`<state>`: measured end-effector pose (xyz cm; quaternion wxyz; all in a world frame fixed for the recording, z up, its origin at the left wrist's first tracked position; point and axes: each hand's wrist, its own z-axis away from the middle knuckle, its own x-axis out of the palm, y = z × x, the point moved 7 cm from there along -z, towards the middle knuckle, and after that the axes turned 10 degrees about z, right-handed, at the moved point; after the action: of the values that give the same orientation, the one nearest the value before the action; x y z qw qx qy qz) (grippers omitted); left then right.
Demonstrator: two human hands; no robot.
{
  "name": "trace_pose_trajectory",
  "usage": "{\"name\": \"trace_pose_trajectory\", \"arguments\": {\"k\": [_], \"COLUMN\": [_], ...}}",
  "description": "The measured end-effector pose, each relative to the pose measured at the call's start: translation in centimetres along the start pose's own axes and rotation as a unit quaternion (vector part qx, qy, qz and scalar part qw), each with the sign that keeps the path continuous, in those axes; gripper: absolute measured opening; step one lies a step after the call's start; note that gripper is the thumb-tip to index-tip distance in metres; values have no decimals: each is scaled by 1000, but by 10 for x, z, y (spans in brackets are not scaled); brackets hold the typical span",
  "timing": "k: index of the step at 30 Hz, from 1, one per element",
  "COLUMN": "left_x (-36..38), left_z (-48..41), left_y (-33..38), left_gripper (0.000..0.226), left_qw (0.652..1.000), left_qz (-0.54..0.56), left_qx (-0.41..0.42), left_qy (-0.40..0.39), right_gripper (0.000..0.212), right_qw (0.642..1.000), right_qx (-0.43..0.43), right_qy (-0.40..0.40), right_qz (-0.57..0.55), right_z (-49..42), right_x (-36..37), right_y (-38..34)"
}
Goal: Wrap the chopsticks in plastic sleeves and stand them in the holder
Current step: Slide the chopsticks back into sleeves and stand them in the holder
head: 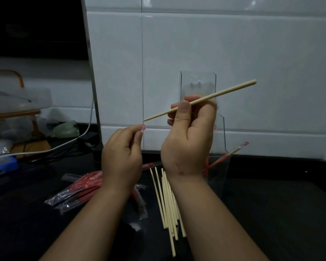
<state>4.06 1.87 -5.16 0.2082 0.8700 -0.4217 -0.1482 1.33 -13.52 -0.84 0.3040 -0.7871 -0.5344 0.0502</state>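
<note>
- My right hand is curled round one bare wooden chopstick. The thumb lies over the top and the fingers are tucked in behind, so it's a proper pinch, not a loose hold.
- That chopstick is up in the air in front of the white tiled wall and slants. The thin tip points down and left toward my other hand, and the blunt end sticks up to the right.
- It's plain pale wood with no wrapper on it.
- My left hand is mostly closed, with thumb and forefinger pinching the little red end of a plastic sleeve. My hand hides the rest of the sleeve, so I can't tell how it hangs.
- The chopstick tip sits just above that red end, close, but I can't say whether they touch.
- Under my wrists, a bundle of bare chopsticks lies on the black counter, roughly lined up and running away from me.
- To their left is a messy heap of red-and-clear sleeves.
- The clear holder stands behind my right wrist against the wall. One wrapped chopstick leans out of it to the right.
- Off to the left there's a white cable and a blue box.
</note>
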Motion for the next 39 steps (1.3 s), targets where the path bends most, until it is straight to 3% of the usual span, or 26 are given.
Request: {"name": "trace_pose_trajectory", "arguments": {"k": [6,29,39], "left_x": [-1,-2,-1], "left_z": [3,2,3], "left_y": [-3,-5,2], "left_gripper": [26,23,21], "left_qw": [999,1000,1000], "left_qz": [23,12,-15], "left_qx": [-34,-20,7], "left_qy": [7,4,-10], "right_gripper": [12,8,8], "right_qw": [1000,1000,996], "right_qx": [11,23,70], "right_qy": [17,10,-46], "right_qz": [-21,-8,7], "right_z": [-4,-3,0], "right_x": [-5,-3,9], "right_y": [-4,-4,8]}}
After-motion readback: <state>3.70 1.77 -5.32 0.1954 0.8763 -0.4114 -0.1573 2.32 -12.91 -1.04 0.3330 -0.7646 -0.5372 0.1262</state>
